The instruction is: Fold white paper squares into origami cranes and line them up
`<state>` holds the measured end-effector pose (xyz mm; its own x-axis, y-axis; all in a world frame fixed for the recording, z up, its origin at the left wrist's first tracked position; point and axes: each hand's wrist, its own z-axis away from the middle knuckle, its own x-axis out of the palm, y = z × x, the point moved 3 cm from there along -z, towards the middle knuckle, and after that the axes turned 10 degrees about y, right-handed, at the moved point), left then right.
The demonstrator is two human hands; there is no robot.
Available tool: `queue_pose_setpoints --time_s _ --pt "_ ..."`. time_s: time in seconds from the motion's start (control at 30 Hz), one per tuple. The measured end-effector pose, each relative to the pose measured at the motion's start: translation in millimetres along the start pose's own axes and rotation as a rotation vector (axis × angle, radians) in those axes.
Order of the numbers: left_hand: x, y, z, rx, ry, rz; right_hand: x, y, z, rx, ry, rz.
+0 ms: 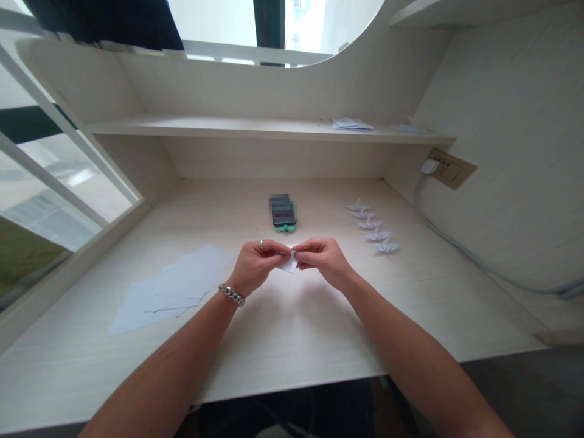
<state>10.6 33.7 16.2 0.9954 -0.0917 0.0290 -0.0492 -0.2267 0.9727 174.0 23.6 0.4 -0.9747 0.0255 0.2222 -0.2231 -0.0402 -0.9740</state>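
Note:
Both my hands meet above the middle of the pale wooden desk (292,340), pinching a small folded piece of white paper (289,264) between them. My left hand (255,264), with a ring and a metal bracelet at the wrist, grips the paper's left side. My right hand (325,260) grips its right side with the fingertips pressed together. Only a small white corner of the paper shows below the fingers.
Several loose white sheets (176,286) lie on the desk to the left. A phone in a green case (283,213) lies behind my hands. Several folded paper cranes (373,228) stand in a row at the right. The shelf holds more paper (352,125). A wall socket (444,167) feeds a grey cable (479,261).

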Motion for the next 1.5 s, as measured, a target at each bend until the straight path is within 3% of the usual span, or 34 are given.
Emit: queue_pose_setpoints --time_s 0.33,0.57,0.77,1.13,1.5 --pt "-1.7 1.0 0.4 0.144 -0.055 -0.067 -0.4 -4.6 1.6 -0.058 -0.004 0.012" --pt "-2.9 5.7 2.4 0.304 -0.011 -0.085 -0.3 -4.7 2.3 -0.022 0.024 -0.063" --pt "-3.6 1.8 3.4 0.289 -0.059 -0.125 -0.9 -3.3 1.1 -0.028 0.033 -0.051" --pt "-2.4 8.0 4.7 0.377 -0.015 -0.157 0.4 -3.6 1.6 0.049 0.048 -0.109" --pt "-4.7 1.2 1.7 0.321 -0.025 -0.127 -2.9 -3.9 1.2 0.084 -0.053 -0.124"
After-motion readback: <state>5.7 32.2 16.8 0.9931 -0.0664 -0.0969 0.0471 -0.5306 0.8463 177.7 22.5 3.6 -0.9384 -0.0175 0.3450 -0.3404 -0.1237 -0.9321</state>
